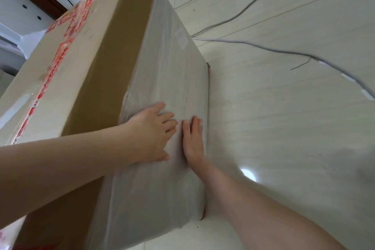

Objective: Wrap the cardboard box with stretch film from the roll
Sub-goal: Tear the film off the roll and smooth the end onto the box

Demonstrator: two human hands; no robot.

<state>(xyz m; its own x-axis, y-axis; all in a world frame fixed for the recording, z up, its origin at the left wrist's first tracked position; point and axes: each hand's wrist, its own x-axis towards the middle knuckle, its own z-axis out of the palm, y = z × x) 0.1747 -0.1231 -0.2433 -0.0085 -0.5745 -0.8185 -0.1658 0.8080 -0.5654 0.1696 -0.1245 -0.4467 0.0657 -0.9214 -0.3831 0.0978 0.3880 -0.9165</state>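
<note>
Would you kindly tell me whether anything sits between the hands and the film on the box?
Nothing visible does: the left hand and right hand both press flat on the stretch film covering the side of the cardboard box.

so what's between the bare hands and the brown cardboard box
Whitish translucent stretch film; left hand and right hand lie flat on it, over the brown cardboard box, head view.

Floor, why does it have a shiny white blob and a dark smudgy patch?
Head view, lower middle: the white blob is glare, a light mirrored in the glossy floor. Head view, right edge: the dark patch is a soft-edged shadow, perhaps the person's own, though what casts it is out of frame.
</note>
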